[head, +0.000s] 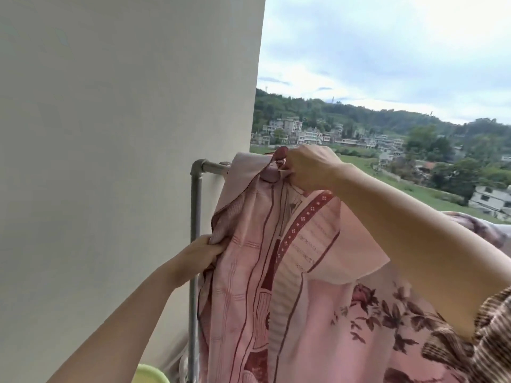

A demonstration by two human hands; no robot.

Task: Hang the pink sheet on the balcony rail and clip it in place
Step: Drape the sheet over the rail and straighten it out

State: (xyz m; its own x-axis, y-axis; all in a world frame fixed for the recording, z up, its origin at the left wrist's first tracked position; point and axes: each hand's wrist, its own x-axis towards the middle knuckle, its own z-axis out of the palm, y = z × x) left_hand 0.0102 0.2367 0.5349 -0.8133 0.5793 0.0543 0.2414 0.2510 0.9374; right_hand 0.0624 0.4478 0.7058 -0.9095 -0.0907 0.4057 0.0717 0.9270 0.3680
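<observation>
The pink sheet, patterned with dark red stripes and flowers, hangs draped over the grey metal balcony rail. My right hand is up at the rail, fingers curled round a bunched fold of the sheet at its top; a small reddish piece shows at the fingertips, and I cannot tell whether it is a clip. My left hand grips the sheet's left edge lower down, beside the rail's upright post. Most of the rail is hidden under the cloth.
A plain pale wall fills the left side, right against the rail's corner. A light green object shows at the bottom edge. Beyond the rail lie open air, fields, houses and wooded hills.
</observation>
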